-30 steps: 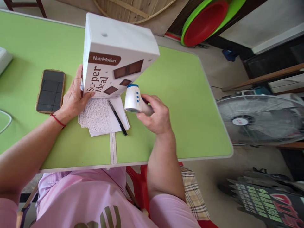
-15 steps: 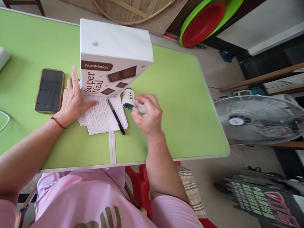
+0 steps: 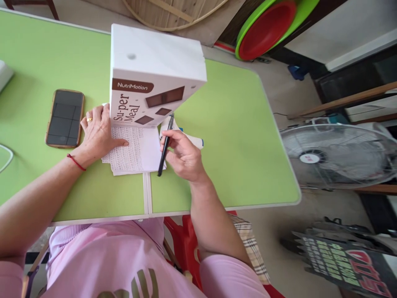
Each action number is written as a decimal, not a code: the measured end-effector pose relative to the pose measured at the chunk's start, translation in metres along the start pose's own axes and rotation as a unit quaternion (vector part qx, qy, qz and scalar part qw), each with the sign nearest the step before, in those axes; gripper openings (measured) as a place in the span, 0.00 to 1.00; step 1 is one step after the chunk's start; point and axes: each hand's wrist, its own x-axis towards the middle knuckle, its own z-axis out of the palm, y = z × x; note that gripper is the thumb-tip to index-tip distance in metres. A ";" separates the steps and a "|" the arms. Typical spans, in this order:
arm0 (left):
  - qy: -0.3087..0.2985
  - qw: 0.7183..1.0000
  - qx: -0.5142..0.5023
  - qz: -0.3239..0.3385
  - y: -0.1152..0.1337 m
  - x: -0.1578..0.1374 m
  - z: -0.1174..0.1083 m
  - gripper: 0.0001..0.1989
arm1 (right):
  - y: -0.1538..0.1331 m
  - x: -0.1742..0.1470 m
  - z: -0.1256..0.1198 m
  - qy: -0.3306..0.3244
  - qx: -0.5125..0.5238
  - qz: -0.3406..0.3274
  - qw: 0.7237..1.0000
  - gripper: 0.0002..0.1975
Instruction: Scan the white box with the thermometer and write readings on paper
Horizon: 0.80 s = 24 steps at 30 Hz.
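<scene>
My right hand (image 3: 183,156) pinches a black pen (image 3: 165,147), which slants over the right edge of the written sheets. Behind it, partly covered by my fingers, a white infrared thermometer with blue trim (image 3: 196,141) lies on the table. My left hand (image 3: 98,131) is at the left edge of the paper, its thumb stretched over the handwritten sheets (image 3: 132,151). Its bent fingers touch the lower left edge of a white NutriMotion box (image 3: 158,58) and are apart from the thumb, with nothing gripped. The box stands upright on the table, hiding the sheets' far end.
A phone in a brown case (image 3: 65,118) lies left of my left hand. A white cable (image 3: 6,157) is at the far left of the green table (image 3: 242,145). Beyond its right edge stands a fan (image 3: 310,158). A red stool (image 3: 182,240) is below the near edge.
My right hand has let go of the thermometer, which now lies turned, and has picked up the pen from the paper. The box has shifted slightly right; my left fingers have bent in against it.
</scene>
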 end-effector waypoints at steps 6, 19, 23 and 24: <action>-0.033 0.999 0.009 0.002 -0.001 0.002 -0.002 0.57 | -0.001 -0.003 0.018 0.063 0.076 0.012 0.995 0.12; -0.019 0.999 0.024 0.016 -0.001 0.001 -0.001 0.60 | 0.020 0.007 0.057 0.154 0.018 0.144 0.977 0.10; -0.006 1.000 0.014 0.013 -0.003 0.002 0.003 0.63 | 0.013 0.011 0.054 0.151 -0.073 0.104 0.980 0.12; -0.002 1.000 0.013 0.015 -0.004 0.002 0.003 0.64 | 0.011 0.012 0.053 0.151 -0.088 0.096 0.980 0.12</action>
